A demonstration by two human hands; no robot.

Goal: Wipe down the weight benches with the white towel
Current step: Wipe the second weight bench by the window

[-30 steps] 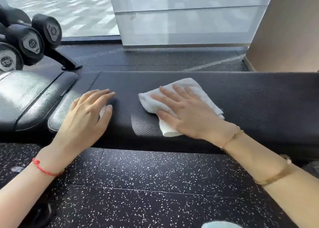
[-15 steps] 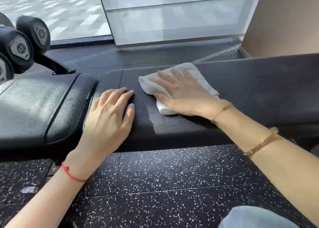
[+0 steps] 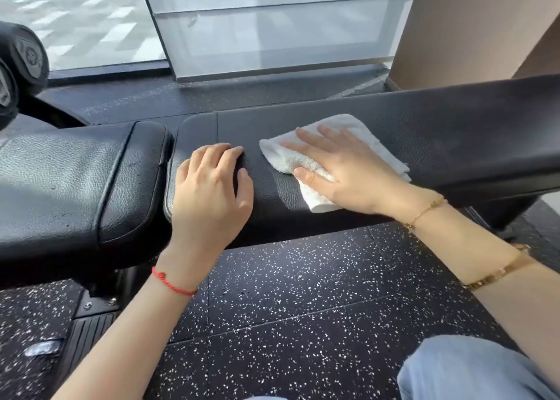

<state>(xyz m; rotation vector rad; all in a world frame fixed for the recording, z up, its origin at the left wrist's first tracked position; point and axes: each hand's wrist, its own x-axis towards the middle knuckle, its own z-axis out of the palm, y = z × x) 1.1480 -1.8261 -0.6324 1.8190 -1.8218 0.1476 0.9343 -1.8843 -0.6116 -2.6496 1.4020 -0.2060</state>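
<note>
Towel (image 3: 330, 145) slid right, hands (image 3: 345, 169) half-covering it

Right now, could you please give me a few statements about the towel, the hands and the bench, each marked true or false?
1. The right hand presses flat on the white towel. True.
2. The left hand holds a corner of the towel. False: it rests on the bench pad, apart from the towel.
3. The towel lies on the speckled floor. False: it lies on the bench pad.
4. A red string bracelet circles the left wrist. True.
</note>
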